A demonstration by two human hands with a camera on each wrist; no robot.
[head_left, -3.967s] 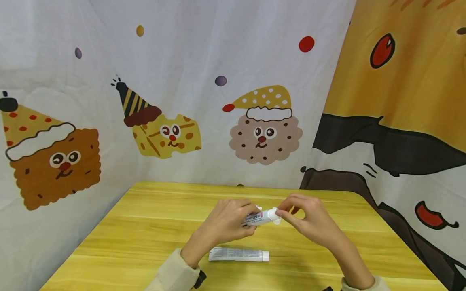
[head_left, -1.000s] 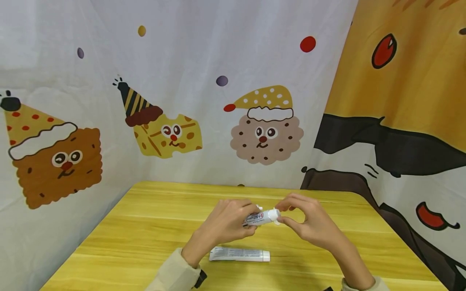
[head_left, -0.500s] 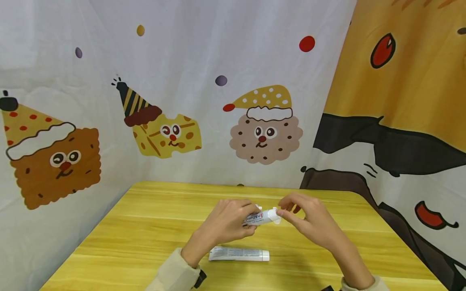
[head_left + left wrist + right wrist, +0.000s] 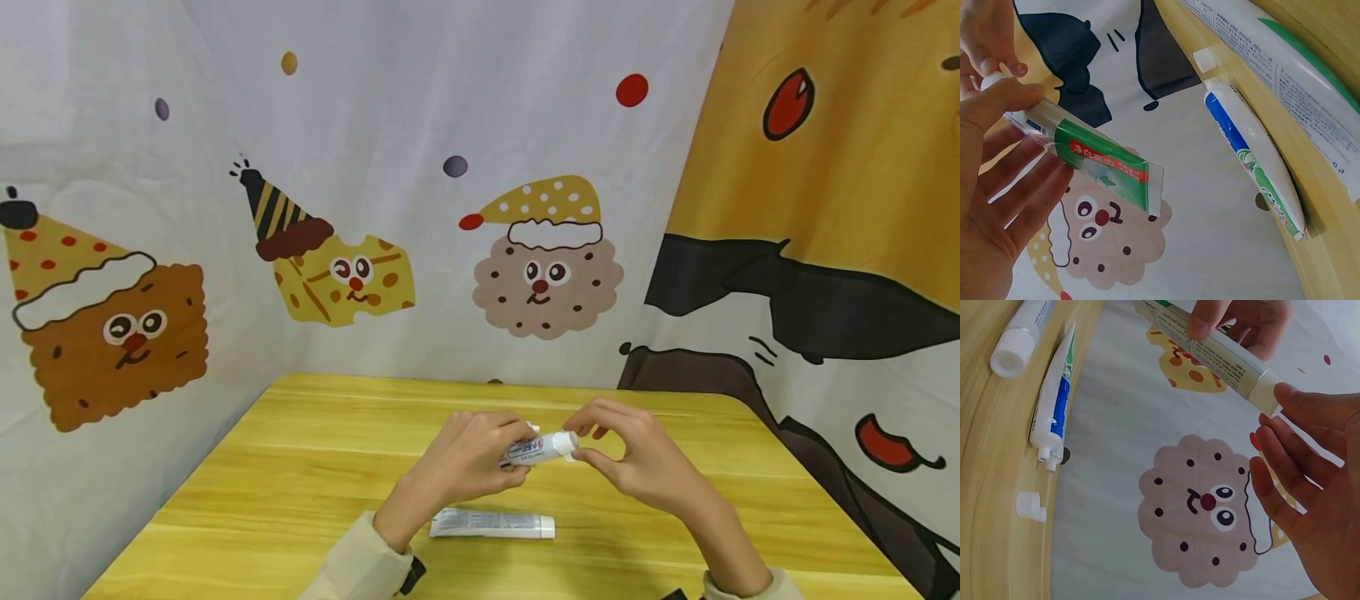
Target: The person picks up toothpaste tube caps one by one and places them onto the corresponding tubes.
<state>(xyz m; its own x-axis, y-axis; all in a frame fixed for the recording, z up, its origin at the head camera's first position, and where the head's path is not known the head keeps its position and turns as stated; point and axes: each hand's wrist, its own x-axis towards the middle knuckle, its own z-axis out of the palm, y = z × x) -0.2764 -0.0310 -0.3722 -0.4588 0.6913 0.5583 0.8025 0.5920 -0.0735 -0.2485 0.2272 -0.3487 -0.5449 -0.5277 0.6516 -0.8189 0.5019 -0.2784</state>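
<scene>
1. left hand (image 4: 476, 454): its grip held one green-and-white tube (image 4: 1100, 159), tilted, raised above the surface (image 4: 300, 467).
2. right hand (image 4: 633, 450): its grip was narrow, thumb and fingertip pinching that tube's white cap (image 4: 1263, 394).
3. blue-and-green tube (image 4: 1254, 159): lay with nozzle bare, toward the surface's far edge.
4. small loose cap (image 4: 1205, 60): sat just beside that nozzle.
5. printed capped tube (image 4: 491, 524): lay nearer the person, roughly parallel to the far edge.
</scene>
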